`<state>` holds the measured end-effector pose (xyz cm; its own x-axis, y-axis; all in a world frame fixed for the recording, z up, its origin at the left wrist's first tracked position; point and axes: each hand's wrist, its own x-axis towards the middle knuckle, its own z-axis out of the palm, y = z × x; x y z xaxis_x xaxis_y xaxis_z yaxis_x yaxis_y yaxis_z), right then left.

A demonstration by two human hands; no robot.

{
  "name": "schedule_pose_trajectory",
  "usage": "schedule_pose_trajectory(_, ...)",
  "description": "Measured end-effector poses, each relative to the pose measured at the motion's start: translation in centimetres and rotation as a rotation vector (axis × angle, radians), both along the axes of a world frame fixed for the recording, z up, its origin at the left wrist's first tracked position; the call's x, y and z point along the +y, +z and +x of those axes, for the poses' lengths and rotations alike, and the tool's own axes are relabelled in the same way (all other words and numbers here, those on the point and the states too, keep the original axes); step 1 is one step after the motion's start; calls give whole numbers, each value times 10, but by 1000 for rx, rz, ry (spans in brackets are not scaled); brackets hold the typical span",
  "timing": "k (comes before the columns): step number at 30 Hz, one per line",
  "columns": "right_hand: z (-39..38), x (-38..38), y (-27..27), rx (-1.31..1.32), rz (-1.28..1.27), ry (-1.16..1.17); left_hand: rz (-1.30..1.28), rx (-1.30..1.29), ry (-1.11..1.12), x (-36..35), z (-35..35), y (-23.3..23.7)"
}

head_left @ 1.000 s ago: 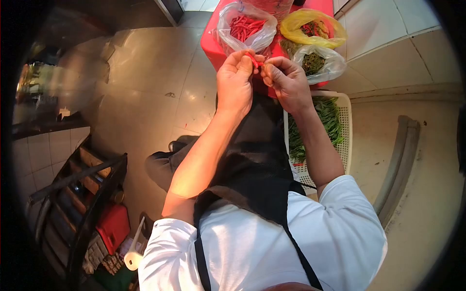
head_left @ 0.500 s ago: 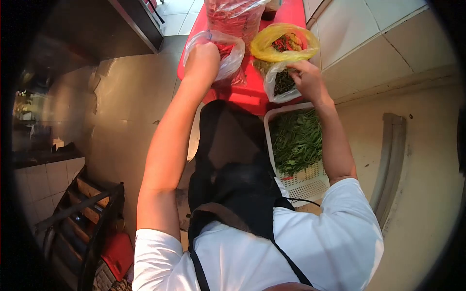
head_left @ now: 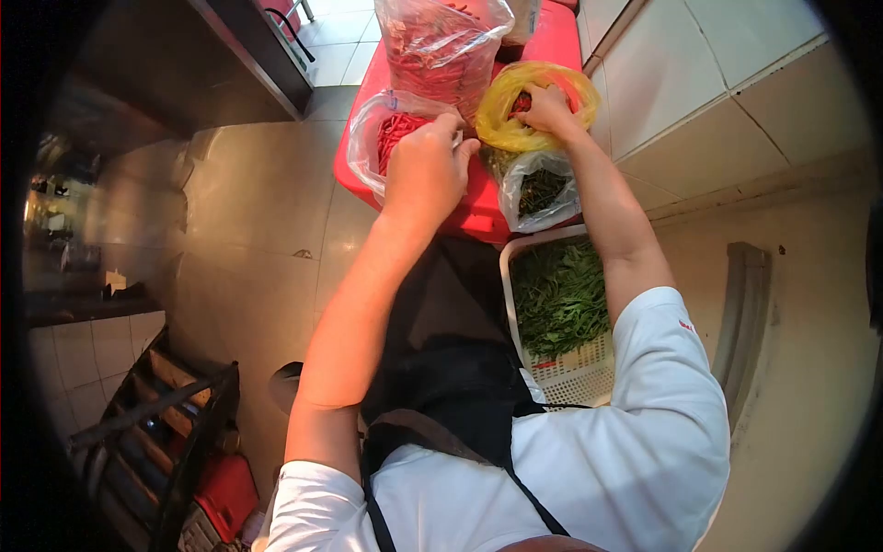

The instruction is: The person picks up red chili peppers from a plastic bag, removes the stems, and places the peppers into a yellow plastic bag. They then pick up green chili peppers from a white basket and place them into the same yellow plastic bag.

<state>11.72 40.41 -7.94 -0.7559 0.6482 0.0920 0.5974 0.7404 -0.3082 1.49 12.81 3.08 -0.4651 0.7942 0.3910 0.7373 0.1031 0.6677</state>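
A clear plastic bag full of thin red chilies stands on a red plastic surface. My left hand is at the bag's right side, its fingers curled towards the thumb; a small pale bit shows between them, too small to name. My right hand reaches into a yellow plastic bag, thumb and fingers closing round red chilies inside. Just nearer to me sits a whitish plastic bag holding dark green stems.
Behind the clear bag rises a larger clear bag of red chilies. Below the red surface, a white plastic basket holds green leaves. A tiled wall borders the right. A dark slatted rack is at the lower left.
My right hand has moved from the bag of stems up into the yellow bag. My left hand has come out of the clear chili bag, rightwards and nearer to me.
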Motion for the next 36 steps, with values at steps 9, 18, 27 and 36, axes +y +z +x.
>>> schedule_pose_trajectory(9,16,28,8,217,-753,-8,-8,86,-353,56,29,-43)
schedule_pose_trajectory(18,51,41,-4,517,-910,-161,-618,376,-339,69,30,-53)
schedule_pose_trajectory(27,55,51,-21,250,-347,25,-500,371,-246,46,39,-50)
schedule_pose_trajectory(36,55,23,38,154,-52,43,63,-170,106,25,74,-73)
